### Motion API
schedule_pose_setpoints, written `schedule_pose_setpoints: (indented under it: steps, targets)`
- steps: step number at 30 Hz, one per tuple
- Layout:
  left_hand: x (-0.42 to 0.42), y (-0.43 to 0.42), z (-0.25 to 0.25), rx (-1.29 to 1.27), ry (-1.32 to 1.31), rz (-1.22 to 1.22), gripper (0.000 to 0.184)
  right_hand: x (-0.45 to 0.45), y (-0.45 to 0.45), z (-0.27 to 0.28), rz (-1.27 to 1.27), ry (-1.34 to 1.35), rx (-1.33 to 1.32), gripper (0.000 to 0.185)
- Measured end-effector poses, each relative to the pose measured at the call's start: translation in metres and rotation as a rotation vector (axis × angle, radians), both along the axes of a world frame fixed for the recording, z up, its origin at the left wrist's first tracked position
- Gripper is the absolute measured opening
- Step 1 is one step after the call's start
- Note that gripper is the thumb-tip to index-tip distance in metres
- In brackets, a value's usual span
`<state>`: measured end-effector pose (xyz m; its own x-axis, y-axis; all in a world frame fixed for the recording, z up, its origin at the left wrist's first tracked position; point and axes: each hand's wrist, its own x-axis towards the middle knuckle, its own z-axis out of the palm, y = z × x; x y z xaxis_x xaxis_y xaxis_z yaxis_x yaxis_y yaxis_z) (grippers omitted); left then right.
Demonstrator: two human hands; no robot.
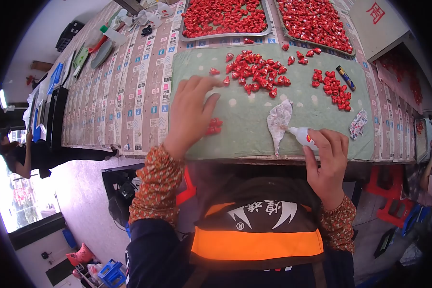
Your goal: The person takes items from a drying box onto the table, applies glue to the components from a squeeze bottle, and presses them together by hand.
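My left hand [193, 108] is over the left part of a green spotted cloth [240, 139], its fingers apart and pointing at a small red piece [226, 81] at the edge of a loose pile [259, 72]. A few red pieces [215, 126] lie beside its wrist side, partly hidden. In my right hand [330, 158] is a small white bottle [302, 136], tilted with its nozzle toward a crumpled white tissue [279, 120] on the cloth. Another group of red pieces [332, 86] lies at the right, next to a dark blue tube [345, 78].
Two metal trays [225, 36] [317, 44] full of red pieces stand behind the cloth. A crumpled wrapper [358, 124] lies at right. Far left are a green-capped bottle [113, 35] and a person [21, 153]. Red stools [389, 182] stand below the table at right.
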<state>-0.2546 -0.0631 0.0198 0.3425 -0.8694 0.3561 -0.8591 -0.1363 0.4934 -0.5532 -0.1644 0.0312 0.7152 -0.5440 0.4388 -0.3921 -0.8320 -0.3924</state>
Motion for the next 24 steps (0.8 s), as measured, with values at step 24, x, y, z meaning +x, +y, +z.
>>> schedule_pose_setpoints:
  steps: [24]
  targets:
    - [-0.044,0.003,0.009,0.027,1.414,-0.284,0.026,-0.012,-0.008,-0.017,0.015,-0.297,0.619,0.036]
